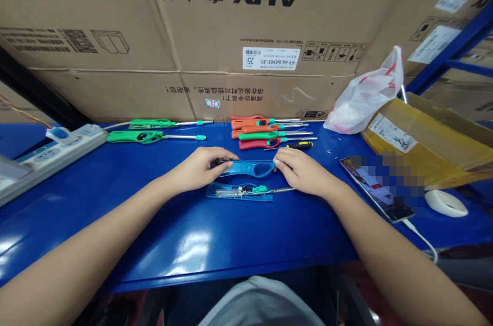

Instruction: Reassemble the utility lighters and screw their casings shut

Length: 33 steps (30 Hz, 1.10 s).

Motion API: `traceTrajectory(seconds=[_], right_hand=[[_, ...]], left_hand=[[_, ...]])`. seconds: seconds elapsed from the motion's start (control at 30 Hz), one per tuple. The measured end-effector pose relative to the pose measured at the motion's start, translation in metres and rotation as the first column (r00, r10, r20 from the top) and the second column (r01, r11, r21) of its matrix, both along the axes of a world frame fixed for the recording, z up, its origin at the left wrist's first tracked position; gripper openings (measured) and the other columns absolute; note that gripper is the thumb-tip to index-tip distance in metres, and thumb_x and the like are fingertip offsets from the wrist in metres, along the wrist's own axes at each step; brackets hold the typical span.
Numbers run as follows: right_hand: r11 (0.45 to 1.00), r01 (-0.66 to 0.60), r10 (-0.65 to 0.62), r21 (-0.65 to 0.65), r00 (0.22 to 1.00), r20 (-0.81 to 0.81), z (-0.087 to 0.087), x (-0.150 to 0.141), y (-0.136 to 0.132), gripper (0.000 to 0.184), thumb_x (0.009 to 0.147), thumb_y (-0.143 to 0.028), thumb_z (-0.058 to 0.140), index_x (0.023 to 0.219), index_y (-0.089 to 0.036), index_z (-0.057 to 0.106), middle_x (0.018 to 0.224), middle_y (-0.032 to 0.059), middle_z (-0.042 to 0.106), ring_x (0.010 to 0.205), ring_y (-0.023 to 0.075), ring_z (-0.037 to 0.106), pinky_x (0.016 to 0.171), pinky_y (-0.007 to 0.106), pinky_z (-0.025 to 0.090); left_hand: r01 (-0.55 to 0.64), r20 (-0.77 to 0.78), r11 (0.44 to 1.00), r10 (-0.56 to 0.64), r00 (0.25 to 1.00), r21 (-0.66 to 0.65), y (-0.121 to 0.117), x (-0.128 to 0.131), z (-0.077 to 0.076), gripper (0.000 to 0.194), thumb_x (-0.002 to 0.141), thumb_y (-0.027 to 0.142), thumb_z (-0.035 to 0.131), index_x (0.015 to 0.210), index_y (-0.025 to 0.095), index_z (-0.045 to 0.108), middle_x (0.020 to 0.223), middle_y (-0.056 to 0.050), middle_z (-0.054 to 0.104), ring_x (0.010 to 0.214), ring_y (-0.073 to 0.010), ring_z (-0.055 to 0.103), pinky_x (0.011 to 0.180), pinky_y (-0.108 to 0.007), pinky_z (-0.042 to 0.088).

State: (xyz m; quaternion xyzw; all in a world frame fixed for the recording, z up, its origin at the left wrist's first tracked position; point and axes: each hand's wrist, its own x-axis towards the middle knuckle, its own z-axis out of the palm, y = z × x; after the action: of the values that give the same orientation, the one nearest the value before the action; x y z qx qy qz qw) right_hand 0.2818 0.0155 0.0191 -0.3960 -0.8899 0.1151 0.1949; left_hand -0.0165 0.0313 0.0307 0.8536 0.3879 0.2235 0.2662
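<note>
A blue lighter shell half [246, 168] is held level between my two hands, just above the table. My left hand [204, 166] pinches its left end between thumb and fingers. At the right end, the thumb and fingertips of my right hand [298, 169] close on it. Directly below lies the other half of the blue lighter [241, 192], opened up, with a clear tube, a green trigger part and a metal rod showing inside. Behind my right hand rests a yellow-and-black screwdriver [299, 146].
Several orange, green and red lighters [260, 136] are stacked behind my hands. Green lighters [134, 136] lie back left by a power strip [50, 159]. To the right are a phone [375, 187], a white mouse [447, 203], a taped box [427, 141] and a plastic bag [365, 97].
</note>
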Motion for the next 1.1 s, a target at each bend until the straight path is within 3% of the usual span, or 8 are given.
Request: traceTrajectory(seconds=[0.2, 0.37, 0.53, 0.77, 0.97, 1.1], right_hand=[[1.000, -0.002, 0.003, -0.025, 1.000, 0.001, 0.0011, 0.0011, -0.0006, 0.029, 0.102, -0.020, 0.037, 0.075, -0.022, 0.048, 0.078, 0.0036, 0.060, 0.078, 0.0198, 0.056, 0.086, 0.038, 0.044], [1.000, -0.014, 0.014, -0.028, 1.000, 0.014, -0.0003, 0.0012, -0.0002, 0.029, 0.102, -0.021, 0.038, 0.074, -0.022, 0.049, 0.078, 0.0035, 0.060, 0.076, 0.0193, 0.055, 0.080, 0.036, 0.044], [1.000, -0.004, 0.004, -0.021, 1.000, 0.016, -0.0016, 0.0021, 0.0006, 0.030, 0.102, -0.021, 0.038, 0.075, -0.022, 0.050, 0.078, 0.0039, 0.062, 0.076, 0.0194, 0.056, 0.078, 0.035, 0.043], [0.996, 0.085, -0.085, -0.005, 0.996, 0.002, -0.0009, 0.0034, 0.0011, 0.027, 0.105, -0.027, 0.037, 0.085, -0.022, 0.054, 0.089, 0.0065, 0.065, 0.086, 0.0225, 0.059, 0.080, 0.036, 0.044], [0.995, 0.089, -0.089, 0.037, 0.996, 0.010, -0.0010, 0.0052, 0.0025, 0.020, 0.104, -0.029, 0.045, 0.096, -0.021, 0.061, 0.100, 0.0079, 0.068, 0.096, 0.0240, 0.062, 0.087, 0.038, 0.045], [0.996, 0.083, -0.085, 0.029, 0.995, 0.059, -0.0043, 0.0056, 0.0035, 0.020, 0.103, -0.030, 0.049, 0.091, -0.021, 0.062, 0.095, 0.0064, 0.069, 0.094, 0.0236, 0.062, 0.085, 0.038, 0.045]], left_hand=[[-0.006, 0.132, 0.961, 0.045, 0.990, -0.277, -0.0024, 0.0016, 0.0017, 0.046, 0.090, 0.054, 0.063, 0.111, 0.015, 0.076, 0.103, -0.009, 0.080, 0.085, -0.0227, 0.072, 0.076, -0.034, 0.058], [-0.008, 0.191, 0.935, 0.081, 0.978, -0.355, -0.0027, 0.0023, 0.0029, 0.044, 0.085, 0.053, 0.069, 0.106, 0.016, 0.079, 0.104, -0.009, 0.080, 0.085, -0.0221, 0.072, 0.077, -0.034, 0.059], [-0.021, 0.225, 0.915, 0.121, 0.967, -0.403, -0.0043, 0.0041, 0.0063, 0.050, 0.084, 0.057, 0.070, 0.111, 0.015, 0.078, 0.086, -0.006, 0.078, 0.060, -0.0138, 0.063, 0.058, -0.027, 0.056], [-0.032, 0.236, 0.934, 0.122, 0.964, -0.356, -0.0067, 0.0045, 0.0094, 0.064, 0.088, 0.071, 0.060, 0.115, 0.015, 0.077, 0.078, -0.003, 0.072, 0.061, -0.0137, 0.060, 0.060, -0.027, 0.056], [-0.019, 0.185, 0.994, 0.039, 0.982, -0.108, -0.0042, 0.0040, 0.0089, 0.053, 0.097, 0.059, 0.055, 0.115, 0.015, 0.077, 0.098, -0.008, 0.075, 0.085, -0.0202, 0.065, 0.075, -0.030, 0.053], [-0.067, 0.083, 0.998, 0.068, 0.994, -0.017, -0.0004, 0.0024, 0.0027, 0.045, 0.100, 0.050, 0.052, 0.115, 0.014, 0.076, 0.105, -0.010, 0.076, 0.091, -0.0221, 0.067, 0.082, -0.033, 0.053]])
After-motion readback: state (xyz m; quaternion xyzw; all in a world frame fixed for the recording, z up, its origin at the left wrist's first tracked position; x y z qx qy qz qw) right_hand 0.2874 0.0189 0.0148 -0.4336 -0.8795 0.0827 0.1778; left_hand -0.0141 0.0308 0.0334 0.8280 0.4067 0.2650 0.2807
